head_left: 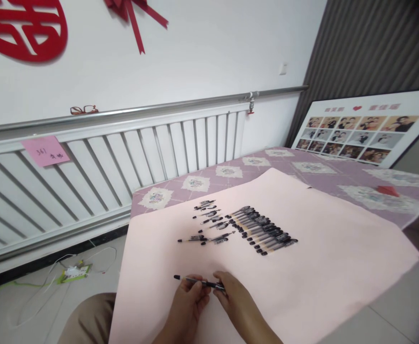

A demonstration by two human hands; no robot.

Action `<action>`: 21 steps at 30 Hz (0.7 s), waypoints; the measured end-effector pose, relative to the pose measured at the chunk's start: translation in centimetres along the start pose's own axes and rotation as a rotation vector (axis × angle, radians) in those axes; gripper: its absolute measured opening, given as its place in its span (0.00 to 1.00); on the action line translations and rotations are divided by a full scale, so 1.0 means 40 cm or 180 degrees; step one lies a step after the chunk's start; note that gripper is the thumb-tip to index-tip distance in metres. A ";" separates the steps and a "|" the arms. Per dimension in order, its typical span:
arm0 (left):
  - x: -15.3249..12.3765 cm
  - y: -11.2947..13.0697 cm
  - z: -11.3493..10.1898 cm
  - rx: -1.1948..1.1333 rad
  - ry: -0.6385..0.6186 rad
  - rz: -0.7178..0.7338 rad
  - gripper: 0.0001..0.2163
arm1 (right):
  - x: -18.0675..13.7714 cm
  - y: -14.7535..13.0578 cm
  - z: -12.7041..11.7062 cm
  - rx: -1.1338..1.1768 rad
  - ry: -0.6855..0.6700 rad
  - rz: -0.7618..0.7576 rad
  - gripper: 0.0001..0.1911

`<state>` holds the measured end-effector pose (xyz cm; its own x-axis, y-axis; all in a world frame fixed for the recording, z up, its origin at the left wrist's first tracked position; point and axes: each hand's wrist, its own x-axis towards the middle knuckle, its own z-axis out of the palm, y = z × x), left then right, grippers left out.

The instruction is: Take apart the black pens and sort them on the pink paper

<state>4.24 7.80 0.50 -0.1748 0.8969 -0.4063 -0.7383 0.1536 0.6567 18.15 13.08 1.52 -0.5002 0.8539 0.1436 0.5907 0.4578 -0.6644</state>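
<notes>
1. A black-tipped pen (198, 281) lies level between both hands, just above the near edge of the pink sheet (338, 267), left of its middle.
2. The left hand (189, 301) has its fingers closed around the pen's middle. The right hand (234, 298) pinches the pen's right end.
3. Farther in, at the sheet's centre, a row of pens (263, 229) lies side by side, with loose pens (209, 224) scattered just to its left.
4. The sheet covers a bench (338, 184) with a purple patterned cloth.
5. A photo board (359, 131) leans at the bench's far right corner, and a radiator (105, 167) runs along the wall beyond the far-left edge.
</notes>
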 end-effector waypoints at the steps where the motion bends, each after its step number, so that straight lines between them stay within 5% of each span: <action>1: 0.000 0.000 0.000 -0.0002 0.0002 -0.0007 0.09 | -0.001 -0.004 0.001 0.0024 0.0032 0.0009 0.14; 5: 0.003 -0.002 -0.003 0.0036 -0.0085 0.0024 0.07 | -0.004 -0.019 -0.001 -0.0047 0.0014 -0.0015 0.06; 21: 0.008 -0.010 -0.009 0.0136 -0.0232 0.0108 0.04 | 0.000 -0.020 0.020 -0.0158 -0.0145 -0.0249 0.07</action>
<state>4.23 7.89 -0.13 -0.1501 0.9294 -0.3371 -0.7040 0.1389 0.6965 17.16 12.53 1.47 -0.5735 0.8035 0.1594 0.5788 0.5352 -0.6153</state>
